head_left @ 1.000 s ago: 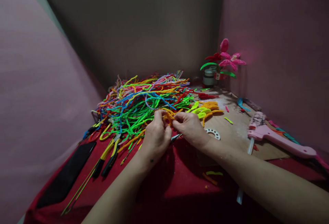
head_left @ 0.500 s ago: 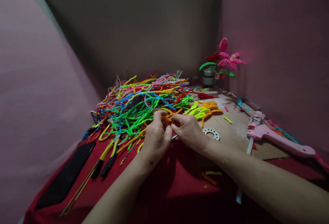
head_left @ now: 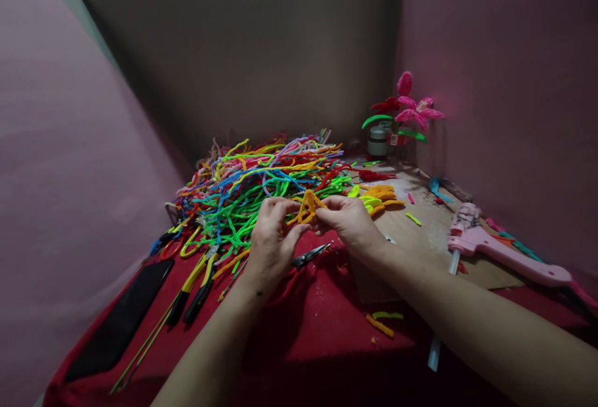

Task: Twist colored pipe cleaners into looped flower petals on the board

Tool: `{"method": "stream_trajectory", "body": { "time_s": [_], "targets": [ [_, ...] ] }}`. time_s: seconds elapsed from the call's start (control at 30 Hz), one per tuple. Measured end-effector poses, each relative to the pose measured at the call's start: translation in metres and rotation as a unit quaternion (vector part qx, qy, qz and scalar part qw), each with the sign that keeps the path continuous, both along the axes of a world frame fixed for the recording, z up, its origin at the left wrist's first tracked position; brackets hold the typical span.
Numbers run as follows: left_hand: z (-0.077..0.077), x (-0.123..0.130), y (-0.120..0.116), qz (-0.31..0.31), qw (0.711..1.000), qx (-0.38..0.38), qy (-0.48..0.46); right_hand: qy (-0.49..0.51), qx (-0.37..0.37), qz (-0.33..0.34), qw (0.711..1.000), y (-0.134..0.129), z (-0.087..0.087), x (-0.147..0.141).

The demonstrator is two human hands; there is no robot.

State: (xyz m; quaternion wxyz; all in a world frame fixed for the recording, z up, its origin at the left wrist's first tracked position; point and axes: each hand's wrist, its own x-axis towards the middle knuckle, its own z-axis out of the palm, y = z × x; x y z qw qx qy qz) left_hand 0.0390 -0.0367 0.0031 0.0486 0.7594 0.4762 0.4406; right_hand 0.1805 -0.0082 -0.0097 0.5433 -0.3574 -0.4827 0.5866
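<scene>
Between my hands is an orange pipe cleaner [head_left: 308,205] bent into a pointed, looped shape. My left hand [head_left: 273,242] pinches its left side with thumb and fingers. On the other side, my right hand [head_left: 348,223] grips it with closed fingertips. Just below the hands, scissors [head_left: 312,255] lie on the red cloth [head_left: 322,326], their handles partly behind my left hand. A large heap of many-coloured pipe cleaners [head_left: 243,207] spreads behind my left hand. Orange petal-like pieces [head_left: 383,194] and yellow-green ones [head_left: 369,202] lie beyond my right hand.
A pink glue gun [head_left: 509,254] with a glue stick rests on cardboard [head_left: 434,232] at right. Yellow-black pliers [head_left: 199,285] and a black phone-like slab [head_left: 121,320] lie at left. Pink pipe-cleaner flowers [head_left: 420,111] stand at the back. Offcuts [head_left: 383,325] lie near the front.
My hands have moved apart and turned, my left hand shifting left. The orange pipe cleaner now shows as a raised pointed shape, and the scissors below have come into sight.
</scene>
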Motion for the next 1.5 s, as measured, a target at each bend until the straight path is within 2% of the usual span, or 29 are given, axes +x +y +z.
{"method": "stream_trajectory", "body": {
  "time_s": [0.2,0.27,0.33,0.4,0.5,0.6,0.7,0.8,0.87,0.9,0.93,1.0,1.07,1.1,1.17,1.23,1.4,1.5],
  "targets": [
    [0.0,-0.007,0.007,-0.066,0.995,-0.044,-0.056,0.015,-0.008,0.007,1.0,-0.001,0.002,0.0],
    [0.0,-0.006,0.005,-0.081,0.995,-0.047,-0.036,-0.003,-0.003,0.014,1.0,-0.002,0.002,0.0],
    [0.0,-0.005,0.002,-0.07,0.997,-0.017,0.029,-0.014,-0.002,0.023,1.0,-0.002,0.0,-0.001],
    [0.0,-0.004,-0.001,-0.026,0.99,0.046,0.131,-0.02,-0.001,0.033,0.999,-0.003,0.0,-0.002],
    [0.0,-0.002,-0.006,0.042,0.953,0.123,0.274,-0.024,0.006,0.05,0.998,-0.004,-0.001,-0.001],
    [-0.002,-0.001,-0.008,0.041,0.936,0.128,0.326,0.002,-0.011,0.08,0.997,-0.004,-0.001,0.0],
    [-0.002,-0.002,-0.006,0.008,0.956,0.112,0.272,0.041,-0.05,0.125,0.99,-0.002,-0.002,0.002],
    [0.0,-0.003,-0.002,-0.012,0.987,0.08,0.141,0.069,-0.062,0.135,0.986,0.001,-0.004,0.003],
    [0.002,-0.003,0.001,-0.025,1.0,0.007,0.012,0.083,-0.054,0.121,0.988,0.003,-0.005,0.004],
    [0.004,-0.004,0.002,-0.032,0.996,-0.048,-0.061,0.086,-0.05,0.113,0.989,0.004,-0.005,0.004],
    [0.006,-0.004,0.003,-0.039,0.984,-0.111,-0.132,0.085,-0.049,0.109,0.989,0.004,-0.005,0.004],
    [0.009,-0.005,0.004,-0.063,0.939,-0.235,-0.243,0.077,-0.046,0.11,0.99,0.004,-0.005,0.004],
    [0.011,-0.005,0.003,-0.088,0.893,-0.321,-0.303,0.064,-0.037,0.114,0.991,0.002,-0.003,0.003],
    [0.011,-0.005,0.003,-0.097,0.879,-0.34,-0.321,0.054,-0.032,0.113,0.992,0.001,-0.003,0.003],
    [0.01,-0.003,0.002,-0.103,0.869,-0.343,-0.343,0.031,-0.025,0.11,0.993,-0.002,-0.001,0.002],
    [0.008,0.001,0.001,-0.103,0.876,-0.32,-0.345,0.014,-0.023,0.111,0.993,-0.004,0.001,0.002],
    [0.003,0.009,-0.003,-0.073,0.924,-0.233,-0.295,0.037,-0.045,0.129,0.99,-0.006,0.001,0.002],
    [-0.001,0.011,-0.004,-0.042,0.955,-0.149,-0.254,0.07,-0.053,0.143,0.986,-0.004,0.0,0.002]
  ]
}}
